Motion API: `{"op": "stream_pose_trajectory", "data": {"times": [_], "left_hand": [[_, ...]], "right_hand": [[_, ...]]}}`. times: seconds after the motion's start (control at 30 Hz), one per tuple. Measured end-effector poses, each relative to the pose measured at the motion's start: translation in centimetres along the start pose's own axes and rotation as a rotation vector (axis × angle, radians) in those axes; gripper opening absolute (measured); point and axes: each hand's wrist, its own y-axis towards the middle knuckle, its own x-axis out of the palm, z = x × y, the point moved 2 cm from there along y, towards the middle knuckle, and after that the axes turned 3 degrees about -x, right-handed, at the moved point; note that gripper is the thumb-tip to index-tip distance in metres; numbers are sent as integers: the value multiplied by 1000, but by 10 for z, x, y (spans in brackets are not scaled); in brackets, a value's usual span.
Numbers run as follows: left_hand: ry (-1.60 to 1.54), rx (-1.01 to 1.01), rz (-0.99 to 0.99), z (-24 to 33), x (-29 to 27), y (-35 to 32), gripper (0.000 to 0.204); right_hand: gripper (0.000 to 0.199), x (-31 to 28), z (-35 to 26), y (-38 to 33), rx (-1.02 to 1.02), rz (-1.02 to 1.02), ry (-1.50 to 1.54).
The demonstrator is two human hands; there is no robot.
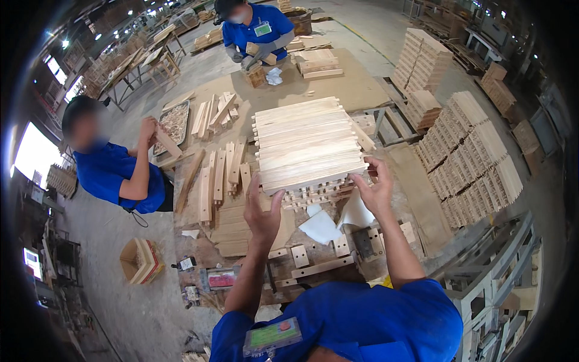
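In front of me lies a broad stack of pale wooden slats (307,145), set side by side with notched ends. At its near left corner my left hand (263,214) grips the slat ends, thumb on the near face and fingers along the side. My right hand (377,190) grips the near right corner the same way. Another layer of notched slats (313,196) shows beneath the near edge. White foam sheet pieces (321,227) lie just below, close to small drilled wooden blocks (300,256).
Loose drilled slats (220,172) lie left on the cardboard-covered table. A co-worker (120,163) at the left holds a wood piece; another person (259,33) works across the table. Tall stacks of slats (470,160) stand at the right. A box (140,260) sits on the floor.
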Motion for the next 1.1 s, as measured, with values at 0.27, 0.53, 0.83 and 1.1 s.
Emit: {"op": "stream_pose_trajectory", "data": {"times": [0.27,0.53,0.83,1.1], "left_hand": [[-82,1,-82,4,4,2,79],[-502,-495,-44,-19,17,26,61],[-860,-669,-114,-29,39,46,78],[-848,-634,-152,-23,36,55,78]], "right_hand": [[98,15,10,4,89,-155,191],[111,25,7,1,95,-139,194],[117,28,1,8,176,-178,274],[110,30,-4,6,176,-153,331]]}}
